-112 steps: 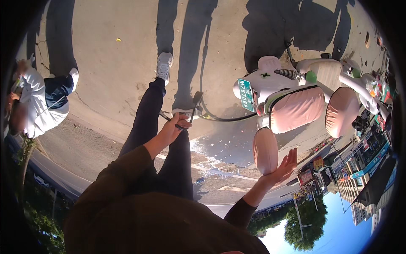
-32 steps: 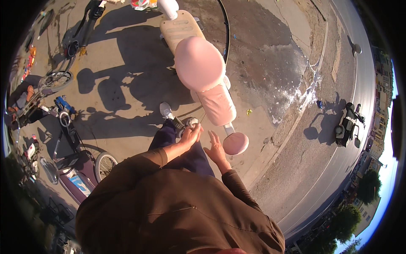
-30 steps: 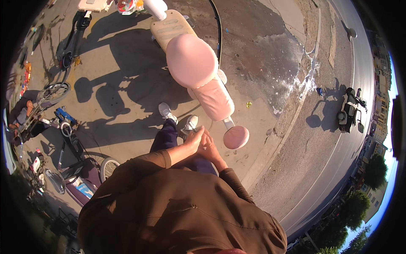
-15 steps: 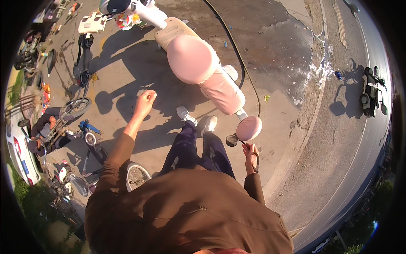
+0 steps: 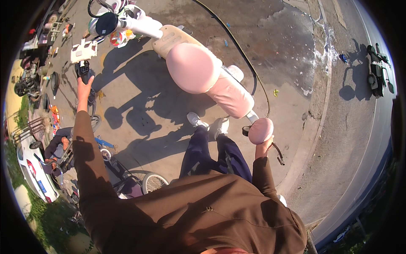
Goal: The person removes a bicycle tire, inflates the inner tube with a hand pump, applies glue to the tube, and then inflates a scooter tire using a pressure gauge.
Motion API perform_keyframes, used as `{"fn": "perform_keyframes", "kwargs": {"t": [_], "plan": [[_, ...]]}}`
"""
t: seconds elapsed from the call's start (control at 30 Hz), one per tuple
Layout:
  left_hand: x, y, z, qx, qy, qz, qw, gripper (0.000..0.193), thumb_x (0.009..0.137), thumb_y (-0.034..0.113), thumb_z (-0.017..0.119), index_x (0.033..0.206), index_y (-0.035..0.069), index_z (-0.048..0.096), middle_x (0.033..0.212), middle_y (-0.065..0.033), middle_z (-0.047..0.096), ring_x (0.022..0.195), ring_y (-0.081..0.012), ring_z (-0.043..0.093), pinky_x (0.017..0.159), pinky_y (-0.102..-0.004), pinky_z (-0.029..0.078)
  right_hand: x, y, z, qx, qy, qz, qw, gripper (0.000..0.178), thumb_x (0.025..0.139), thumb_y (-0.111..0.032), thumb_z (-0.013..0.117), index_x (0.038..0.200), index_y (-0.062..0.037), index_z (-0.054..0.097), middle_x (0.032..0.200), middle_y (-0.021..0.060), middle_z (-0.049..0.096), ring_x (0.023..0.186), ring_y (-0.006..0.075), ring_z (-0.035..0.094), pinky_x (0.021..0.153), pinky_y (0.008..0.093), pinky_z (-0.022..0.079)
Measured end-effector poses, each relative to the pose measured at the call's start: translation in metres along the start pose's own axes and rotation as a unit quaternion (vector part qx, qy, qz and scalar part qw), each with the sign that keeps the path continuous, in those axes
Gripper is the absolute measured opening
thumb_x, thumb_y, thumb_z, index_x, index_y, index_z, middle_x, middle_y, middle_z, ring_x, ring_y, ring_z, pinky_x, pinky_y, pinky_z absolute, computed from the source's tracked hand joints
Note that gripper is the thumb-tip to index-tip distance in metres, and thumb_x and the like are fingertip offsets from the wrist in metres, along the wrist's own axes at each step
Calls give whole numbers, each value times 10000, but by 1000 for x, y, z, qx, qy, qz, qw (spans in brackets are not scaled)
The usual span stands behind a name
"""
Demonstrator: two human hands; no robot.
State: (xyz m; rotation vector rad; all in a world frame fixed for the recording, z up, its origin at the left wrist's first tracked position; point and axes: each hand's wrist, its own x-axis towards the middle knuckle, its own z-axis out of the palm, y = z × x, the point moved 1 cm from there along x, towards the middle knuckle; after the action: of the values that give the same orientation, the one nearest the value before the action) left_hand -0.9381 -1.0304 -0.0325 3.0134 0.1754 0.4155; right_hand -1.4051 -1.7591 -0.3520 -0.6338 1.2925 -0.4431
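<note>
My left hand (image 5: 84,87) is closed around the black handlebar grip (image 5: 83,73) of a white electric scooter, beside a cream phone-holder-like bracket (image 5: 83,51). Pink covers dress the scooter's wide front seat (image 5: 192,67), its rear seat (image 5: 231,99) and the small round backrest (image 5: 260,131). My right hand (image 5: 264,148) is at the backrest, its fingers mostly hidden behind it. From this hand juts the short black hose (image 5: 278,151) of a tire inflator, with a metal end. The inflator's dark round gauge (image 5: 245,131) peeks out left of the backrest.
A long dark hose (image 5: 237,44) curves over the pavement to the backrest. At left, a person (image 5: 59,150) bends by bicycles near a white car (image 5: 38,171). A bicycle wheel (image 5: 155,183) stands close to my left side. A black scooter (image 5: 376,72) is parked right.
My left hand has reached forward and left, from free air onto the handlebar grip. My right hand has moved slightly right and forward with the inflator, now partly behind the backrest.
</note>
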Motion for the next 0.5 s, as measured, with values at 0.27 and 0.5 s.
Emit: {"fn": "perform_keyframes", "kwargs": {"t": [0.27,0.5], "plan": [[-6,59,-10,-25,-36,-100,994,517,939,463,601,1010,-46,541,777,-217,666,638,-339,672,585,-438,524,7,-19,3,32,44,17,998,564,1049,-419,260,1365,-11,487,1363,175,539,1249,341,523,1088,472,418],[48,76,-33,46,-14,-22,999,564,904,541,601,1013,-13,588,935,-266,677,890,-453,650,754,-502,507,-4,-74,32,-99,-53,-11,994,491,1012,-295,363,1379,10,478,1356,186,548,1202,340,571,1029,467,481]]}}
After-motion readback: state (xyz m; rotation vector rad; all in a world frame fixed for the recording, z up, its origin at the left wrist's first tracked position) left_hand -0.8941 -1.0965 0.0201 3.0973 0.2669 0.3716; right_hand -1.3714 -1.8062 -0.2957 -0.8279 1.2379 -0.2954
